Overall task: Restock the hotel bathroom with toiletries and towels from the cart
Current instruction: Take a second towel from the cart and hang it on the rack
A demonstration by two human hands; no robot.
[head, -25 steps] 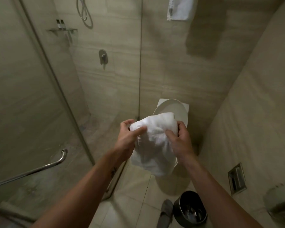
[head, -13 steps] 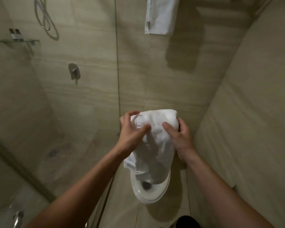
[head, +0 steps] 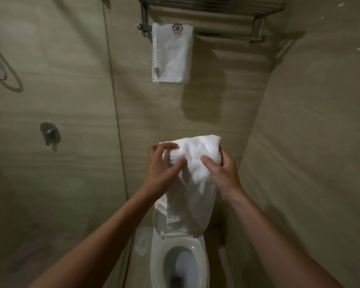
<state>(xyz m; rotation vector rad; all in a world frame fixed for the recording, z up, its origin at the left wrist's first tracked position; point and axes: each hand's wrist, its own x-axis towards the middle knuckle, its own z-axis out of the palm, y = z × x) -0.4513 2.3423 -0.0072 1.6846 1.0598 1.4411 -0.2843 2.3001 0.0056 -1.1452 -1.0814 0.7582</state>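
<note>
A white folded towel (head: 193, 173) hangs in front of me above the toilet, held by both hands at its upper part. My left hand (head: 162, 167) pinches its left edge between thumb and fingers. My right hand (head: 220, 173) grips the right side, thumb across the front. High on the wall, a metal towel rack (head: 227, 21) carries another white towel (head: 172, 53) with a dark flower emblem, draped over its lower bar at the left end.
A white toilet (head: 200, 258) with raised lid stands directly below the held towel. A glass shower partition (head: 112, 121) runs down the left; behind it are a shower valve (head: 49, 134) and hose (head: 0, 65). A beige tiled wall closes in on the right.
The view has tilted up and moved closer to the wall, bringing the towel rack into sight. Both hands have kept their hold on the towel and raised it slightly.
</note>
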